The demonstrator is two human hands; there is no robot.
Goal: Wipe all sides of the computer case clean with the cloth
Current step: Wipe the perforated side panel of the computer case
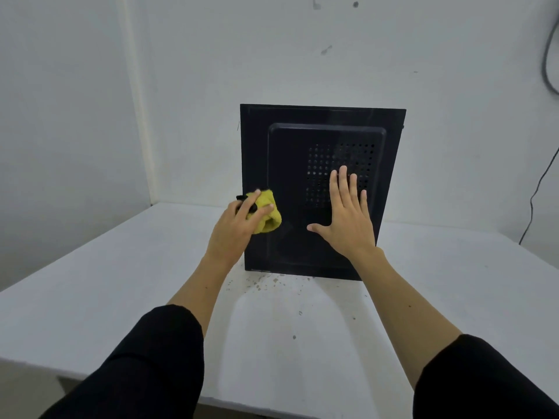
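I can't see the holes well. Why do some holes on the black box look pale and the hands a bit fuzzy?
Head view: dim, even light; a soft sheen on the computer case washes out some vent holes. The left hand with the yellow cloth and the right hand have slightly soft edges. The wide lens bends the table edges.

- My left hand [239,220] is raised in front of me, its fingers curled around the yellow cloth [266,214], thumb on top.
- My right hand [348,213] is flat, fingers straight and a little spread, thumb out to the left, palm pressing on the computer case [287,164].
- Both forearms are bare and reach forward; black sleeves cover the upper arms.
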